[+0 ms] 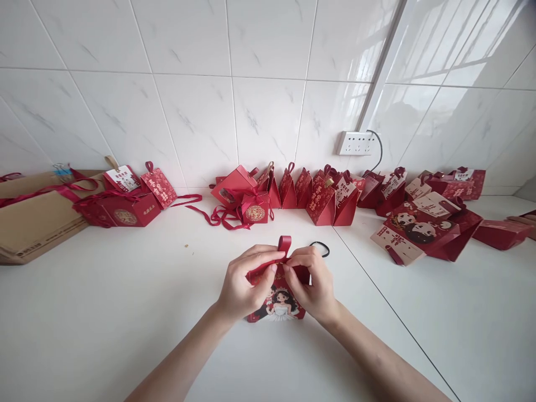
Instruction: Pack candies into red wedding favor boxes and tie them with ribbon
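A red box [281, 306] printed with a bride and groom stands upright on the white table, between my hands. From its top rises a red ribbon loop [285, 244]. My left hand [250, 279] pinches the box's top edge on the left of the loop, thumb in front and fingers over the top. On the right of the loop, my right hand [313, 279] grips the same top edge between thumb and curled fingers. The fingertips of both hands nearly meet below the loop and hide part of the box top.
Several red boxes [320, 201] line the tiled wall. A larger printed box [422, 229] lies at the right, a brown paper bag [37, 220] at the left. Behind my right hand is a black band [321, 245]. A power strip [357, 143] is on the wall.
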Tool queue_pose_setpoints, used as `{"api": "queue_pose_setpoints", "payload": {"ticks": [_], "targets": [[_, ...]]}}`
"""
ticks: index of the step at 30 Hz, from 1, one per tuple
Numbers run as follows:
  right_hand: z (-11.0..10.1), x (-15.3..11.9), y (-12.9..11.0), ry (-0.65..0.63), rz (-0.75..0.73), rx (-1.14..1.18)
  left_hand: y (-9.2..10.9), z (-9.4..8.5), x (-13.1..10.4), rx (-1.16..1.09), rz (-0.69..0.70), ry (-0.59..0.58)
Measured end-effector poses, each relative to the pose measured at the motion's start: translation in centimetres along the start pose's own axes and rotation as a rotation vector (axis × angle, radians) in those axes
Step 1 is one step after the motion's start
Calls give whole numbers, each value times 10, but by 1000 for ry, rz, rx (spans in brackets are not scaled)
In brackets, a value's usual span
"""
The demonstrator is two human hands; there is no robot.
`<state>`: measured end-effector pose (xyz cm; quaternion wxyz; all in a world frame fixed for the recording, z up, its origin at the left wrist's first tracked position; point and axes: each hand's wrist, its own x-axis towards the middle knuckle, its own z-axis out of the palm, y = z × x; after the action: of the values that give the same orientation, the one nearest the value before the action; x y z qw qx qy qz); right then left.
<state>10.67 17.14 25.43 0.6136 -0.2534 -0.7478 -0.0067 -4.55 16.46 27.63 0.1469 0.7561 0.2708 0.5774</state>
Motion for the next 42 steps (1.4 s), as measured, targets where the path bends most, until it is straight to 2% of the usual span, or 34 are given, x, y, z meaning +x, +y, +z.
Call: {"api": "queue_pose_setpoints", "payload": {"ticks": [42], "targets": [[0,-2,1,-2,-7,-1,1,4,0,-34,-4,61]]}}
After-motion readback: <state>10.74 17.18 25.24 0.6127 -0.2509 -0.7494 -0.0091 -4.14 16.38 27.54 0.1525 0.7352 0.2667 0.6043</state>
